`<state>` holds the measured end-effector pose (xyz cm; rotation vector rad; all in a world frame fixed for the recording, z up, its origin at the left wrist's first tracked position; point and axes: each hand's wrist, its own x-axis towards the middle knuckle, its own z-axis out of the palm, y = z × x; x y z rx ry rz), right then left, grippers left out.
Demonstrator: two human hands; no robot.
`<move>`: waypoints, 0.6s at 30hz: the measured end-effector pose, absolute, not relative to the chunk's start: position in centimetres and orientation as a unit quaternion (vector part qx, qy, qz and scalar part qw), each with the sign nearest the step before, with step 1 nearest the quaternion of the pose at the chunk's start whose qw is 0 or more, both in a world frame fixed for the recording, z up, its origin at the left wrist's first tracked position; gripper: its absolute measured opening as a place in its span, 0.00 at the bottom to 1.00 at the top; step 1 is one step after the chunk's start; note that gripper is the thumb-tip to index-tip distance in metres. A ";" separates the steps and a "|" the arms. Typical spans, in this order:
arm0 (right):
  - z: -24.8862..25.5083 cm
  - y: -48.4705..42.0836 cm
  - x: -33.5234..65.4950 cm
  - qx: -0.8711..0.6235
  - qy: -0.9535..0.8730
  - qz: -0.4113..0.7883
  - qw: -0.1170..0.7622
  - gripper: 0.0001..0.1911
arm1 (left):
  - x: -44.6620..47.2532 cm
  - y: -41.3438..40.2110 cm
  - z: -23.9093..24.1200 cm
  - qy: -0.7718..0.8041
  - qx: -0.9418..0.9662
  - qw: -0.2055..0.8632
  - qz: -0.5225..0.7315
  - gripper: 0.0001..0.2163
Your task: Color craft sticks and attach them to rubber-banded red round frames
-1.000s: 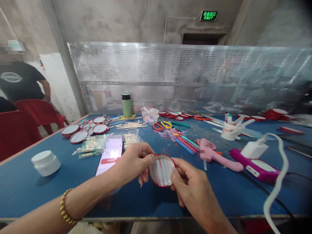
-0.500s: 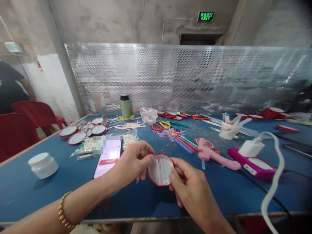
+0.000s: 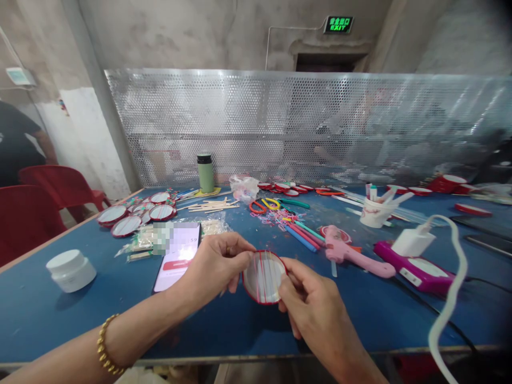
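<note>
A round white lid with a red rim (image 3: pixel 264 277), crossed by several stretched rubber bands, is held upright just above the blue table (image 3: pixel 224 325) near its front edge. My left hand (image 3: pixel 216 264) pinches the lid's left rim, fingers closed. My right hand (image 3: pixel 310 301) grips the lid's lower right edge, thumb on its face. A gold bead bracelet (image 3: pixel 106 346) is on my left wrist.
A lit phone (image 3: pixel 178 256) lies left of my hands, a white jar (image 3: pixel 71 270) further left. Finished red-rimmed lids (image 3: pixel 132 216), wooden sticks, coloured bands, scissors, a green flask (image 3: pixel 205 173), a pink glue gun (image 3: pixel 352 253), a charger with cable (image 3: pixel 416 242) and a paper cup (image 3: pixel 374 213) crowd the table. Red chairs (image 3: pixel 36 202) stand left.
My hands and the lid have barely shifted; the left fingers moved slightly along the rim. The view turned a little, so the person at the left is mostly out of frame.
</note>
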<state>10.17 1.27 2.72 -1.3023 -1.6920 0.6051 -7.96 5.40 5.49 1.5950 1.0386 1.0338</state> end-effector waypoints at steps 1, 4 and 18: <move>2.7 1.2 10.2 -0.525 -0.682 0.245 0.446 0.15 | -7.9 5.3 5.6 0.424 0.650 0.472 0.418 0.08; 2.8 1.1 10.1 -0.526 -0.677 0.253 0.449 0.15 | -7.8 5.3 5.8 0.427 0.653 0.471 0.412 0.10; 2.6 1.3 10.2 -0.534 -0.676 0.205 0.465 0.13 | -8.0 4.8 5.4 0.399 0.667 0.555 0.296 0.13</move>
